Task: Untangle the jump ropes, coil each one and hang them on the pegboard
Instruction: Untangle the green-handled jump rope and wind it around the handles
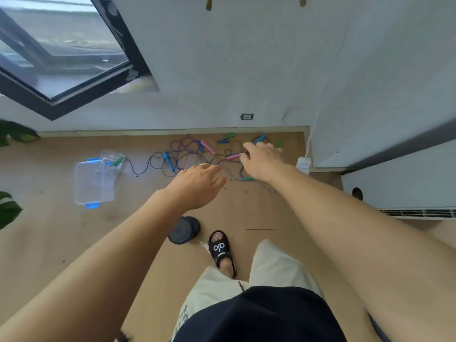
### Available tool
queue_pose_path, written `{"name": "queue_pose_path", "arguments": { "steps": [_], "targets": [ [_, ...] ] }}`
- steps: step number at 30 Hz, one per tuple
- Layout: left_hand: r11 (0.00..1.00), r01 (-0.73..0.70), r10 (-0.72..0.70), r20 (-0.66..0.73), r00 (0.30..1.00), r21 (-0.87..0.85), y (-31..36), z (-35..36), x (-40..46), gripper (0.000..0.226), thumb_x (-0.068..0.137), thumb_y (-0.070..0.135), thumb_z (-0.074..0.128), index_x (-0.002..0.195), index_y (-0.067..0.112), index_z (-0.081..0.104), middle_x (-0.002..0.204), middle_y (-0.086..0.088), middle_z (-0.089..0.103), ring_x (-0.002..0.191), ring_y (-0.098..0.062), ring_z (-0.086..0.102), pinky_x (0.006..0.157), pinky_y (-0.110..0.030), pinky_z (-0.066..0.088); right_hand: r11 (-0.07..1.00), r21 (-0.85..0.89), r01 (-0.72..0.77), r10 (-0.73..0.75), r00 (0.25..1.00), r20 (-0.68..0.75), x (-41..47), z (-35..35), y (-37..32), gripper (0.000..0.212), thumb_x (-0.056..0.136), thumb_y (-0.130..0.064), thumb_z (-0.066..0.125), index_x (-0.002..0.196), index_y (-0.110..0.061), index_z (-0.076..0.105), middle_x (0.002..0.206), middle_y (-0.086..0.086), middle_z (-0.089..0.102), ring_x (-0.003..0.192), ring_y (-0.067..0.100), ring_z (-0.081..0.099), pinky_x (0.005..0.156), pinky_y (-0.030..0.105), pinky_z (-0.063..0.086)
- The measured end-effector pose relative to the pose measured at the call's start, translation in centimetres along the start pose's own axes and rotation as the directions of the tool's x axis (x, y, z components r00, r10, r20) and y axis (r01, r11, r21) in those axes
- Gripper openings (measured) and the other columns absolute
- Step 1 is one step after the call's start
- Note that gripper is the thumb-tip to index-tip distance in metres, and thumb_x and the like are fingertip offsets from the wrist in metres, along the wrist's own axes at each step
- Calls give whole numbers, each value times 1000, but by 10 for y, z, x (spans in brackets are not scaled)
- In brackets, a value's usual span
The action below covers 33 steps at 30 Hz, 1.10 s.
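Note:
A tangle of thin jump ropes (187, 154) with pink, blue and green handles lies on the wooden floor by the wall. My right hand (261, 161) reaches into the right side of the tangle and its fingertips pinch a pink handle (233, 156). My left hand (197, 186) hovers over the middle of the tangle with loosely bent fingers, close to a braided rope (234, 178); I cannot tell whether it touches it. Two wooden pegs (208, 3) show at the top edge of the wall.
A clear plastic box with blue clips (92, 181) and its lid sit to the left. A dark round disc (183, 230) lies near my sandalled foot (222, 253). A white power strip (304, 165) and a white cabinet (394, 183) stand right. Plant leaves (9, 208) at left.

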<state>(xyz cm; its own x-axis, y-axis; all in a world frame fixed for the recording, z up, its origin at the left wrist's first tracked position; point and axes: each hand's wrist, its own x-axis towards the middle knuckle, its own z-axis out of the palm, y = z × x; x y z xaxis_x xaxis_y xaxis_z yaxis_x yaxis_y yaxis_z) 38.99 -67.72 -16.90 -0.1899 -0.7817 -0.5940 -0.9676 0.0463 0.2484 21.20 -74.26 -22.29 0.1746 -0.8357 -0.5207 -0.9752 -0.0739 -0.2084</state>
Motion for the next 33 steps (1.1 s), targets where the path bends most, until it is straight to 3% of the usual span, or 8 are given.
{"name": "queue_pose_path", "arguments": {
  "steps": [5, 21, 26, 33],
  "targets": [
    [1000, -3, 3, 16, 1000, 9, -29, -26, 34, 48, 104, 48, 27, 138, 21, 48, 141, -6, 51, 123, -28, 52, 101, -42, 41, 996, 90, -22, 20, 1000, 15, 35, -14, -19, 48, 105, -42, 26, 145, -21, 40, 143, 11, 51, 132, 35, 40, 108, 49, 31],
    [998, 45, -51, 130, 990, 42, -50, -90, 159, 47, 107, 39, 24, 151, 28, 36, 155, 0, 39, 136, -25, 44, 112, -42, 36, 937, 336, -92, 51, 990, 130, 182, -18, -8, 47, 105, -40, 23, 140, -18, 45, 132, 14, 57, 123, 37, 46, 100, 51, 42],
    [998, 47, -53, 164, 985, 40, -62, -99, 186, 46, 107, 38, 24, 149, 27, 38, 154, -2, 41, 135, -27, 45, 109, -41, 37, 921, 370, -122, 87, 990, 110, 209, -5, -9, 42, 102, -41, 23, 115, -17, 54, 108, 14, 66, 100, 35, 56, 94, 50, 45],
    [999, 34, -37, 261, 965, 15, -109, -76, 211, 47, 106, 33, 26, 152, 28, 33, 157, -2, 37, 139, -25, 41, 112, -41, 35, 931, 331, -153, 107, 982, 154, 236, 13, -30, 48, 106, -39, 19, 141, -20, 45, 125, 12, 62, 113, 33, 57, 84, 40, 43]
  ]
}}
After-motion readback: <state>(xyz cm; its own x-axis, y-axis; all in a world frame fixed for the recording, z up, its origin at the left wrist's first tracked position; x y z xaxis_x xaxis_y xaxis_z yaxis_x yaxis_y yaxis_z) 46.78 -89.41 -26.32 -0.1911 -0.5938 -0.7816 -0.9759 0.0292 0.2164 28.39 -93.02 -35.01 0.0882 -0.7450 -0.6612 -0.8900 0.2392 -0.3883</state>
